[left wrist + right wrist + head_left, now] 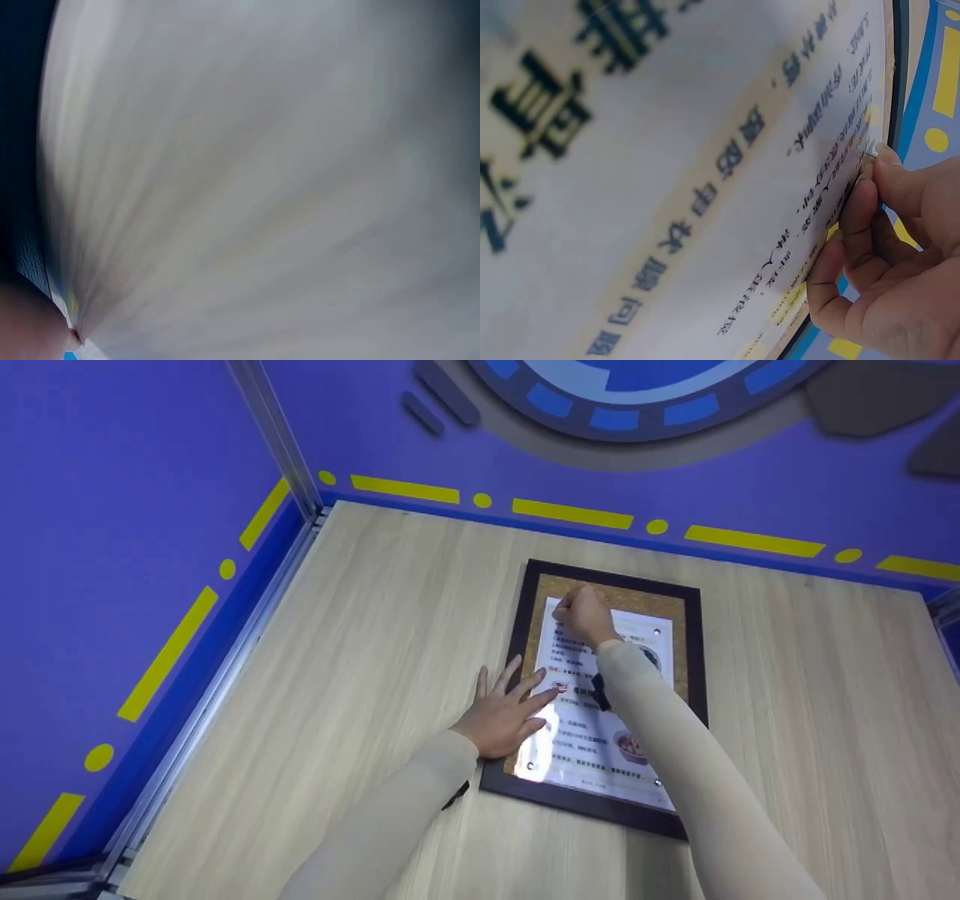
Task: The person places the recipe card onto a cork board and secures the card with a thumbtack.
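Observation:
A black-framed cork board [600, 583] lies on the wooden table, with a printed recipe sheet [592, 735] on it. Shiny round tacks show at the sheet's upper right [657, 631], lower left [530, 766] and lower right [658, 782] corners. My right hand [589, 615] is at the upper left corner, thumb and index finger pinching a small tack mostly hidden by the fingertips [885, 156]. With fingers spread, my left hand [502, 720] rests across the board's left edge, fingertips on the sheet. Pale blurred sleeve fabric [247, 180] fills most of the left wrist view.
The wooden tabletop [375, 660] extends around the board. A blue-purple wall [390, 427] with yellow markings runs behind it, and another [112, 547] stands on the left. Metal rail [225, 675] follows the table's left edge.

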`<action>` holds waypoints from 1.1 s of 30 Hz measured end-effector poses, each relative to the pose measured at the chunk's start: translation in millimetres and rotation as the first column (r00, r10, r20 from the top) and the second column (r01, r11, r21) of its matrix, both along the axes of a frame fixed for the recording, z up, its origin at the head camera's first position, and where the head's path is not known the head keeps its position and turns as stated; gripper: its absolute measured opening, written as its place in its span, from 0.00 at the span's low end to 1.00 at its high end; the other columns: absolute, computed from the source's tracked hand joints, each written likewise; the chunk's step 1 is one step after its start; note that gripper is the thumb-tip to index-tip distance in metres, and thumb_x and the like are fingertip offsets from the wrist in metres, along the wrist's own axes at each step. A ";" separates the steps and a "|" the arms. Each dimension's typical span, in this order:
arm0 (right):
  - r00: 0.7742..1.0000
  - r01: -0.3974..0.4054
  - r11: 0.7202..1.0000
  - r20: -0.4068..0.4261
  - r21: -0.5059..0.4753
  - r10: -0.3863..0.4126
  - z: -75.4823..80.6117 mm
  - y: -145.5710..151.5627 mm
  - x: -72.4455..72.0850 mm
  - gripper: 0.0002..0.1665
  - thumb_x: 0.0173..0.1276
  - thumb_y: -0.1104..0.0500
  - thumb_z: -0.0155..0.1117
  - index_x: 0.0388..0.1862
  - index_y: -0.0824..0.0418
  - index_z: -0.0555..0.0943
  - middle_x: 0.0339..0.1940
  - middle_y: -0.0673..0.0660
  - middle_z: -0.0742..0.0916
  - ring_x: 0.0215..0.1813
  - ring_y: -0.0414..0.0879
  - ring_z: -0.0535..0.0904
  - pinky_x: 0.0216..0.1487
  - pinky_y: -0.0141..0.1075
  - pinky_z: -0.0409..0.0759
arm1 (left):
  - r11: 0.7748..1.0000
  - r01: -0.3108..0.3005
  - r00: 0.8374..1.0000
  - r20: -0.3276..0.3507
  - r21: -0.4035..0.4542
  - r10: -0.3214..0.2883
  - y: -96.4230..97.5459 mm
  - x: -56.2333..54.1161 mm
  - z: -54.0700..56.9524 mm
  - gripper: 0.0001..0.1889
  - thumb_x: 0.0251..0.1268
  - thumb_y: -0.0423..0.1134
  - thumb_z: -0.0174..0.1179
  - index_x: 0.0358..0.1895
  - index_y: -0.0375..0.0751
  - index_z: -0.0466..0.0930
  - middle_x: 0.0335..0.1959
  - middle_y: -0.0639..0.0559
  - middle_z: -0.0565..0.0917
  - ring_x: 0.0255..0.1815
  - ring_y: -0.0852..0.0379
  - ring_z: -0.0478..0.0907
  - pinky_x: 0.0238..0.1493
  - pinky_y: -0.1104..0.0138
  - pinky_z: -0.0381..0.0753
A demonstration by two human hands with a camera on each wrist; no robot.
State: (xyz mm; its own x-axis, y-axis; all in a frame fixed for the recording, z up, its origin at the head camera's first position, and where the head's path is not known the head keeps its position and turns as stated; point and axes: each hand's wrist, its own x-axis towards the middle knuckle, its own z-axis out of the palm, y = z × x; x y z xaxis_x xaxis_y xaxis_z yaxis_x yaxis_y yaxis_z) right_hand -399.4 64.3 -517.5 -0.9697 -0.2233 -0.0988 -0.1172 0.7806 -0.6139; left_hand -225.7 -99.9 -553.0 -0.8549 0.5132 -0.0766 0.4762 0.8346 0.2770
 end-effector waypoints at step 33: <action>0.999 -0.036 0.998 0.026 0.045 0.035 3.3 -1.4 -2.7 0.07 0.67 0.66 0.64 0.30 0.68 0.86 0.31 0.58 0.85 0.35 0.51 0.78 0.43 0.46 0.77 | 1.000 0.006 1.000 0.013 0.001 -0.006 -0.2 -1.1 -3.2 0.28 0.80 0.59 0.33 0.80 0.69 0.47 0.81 0.58 0.44 0.80 0.45 0.27 0.68 0.31 0.37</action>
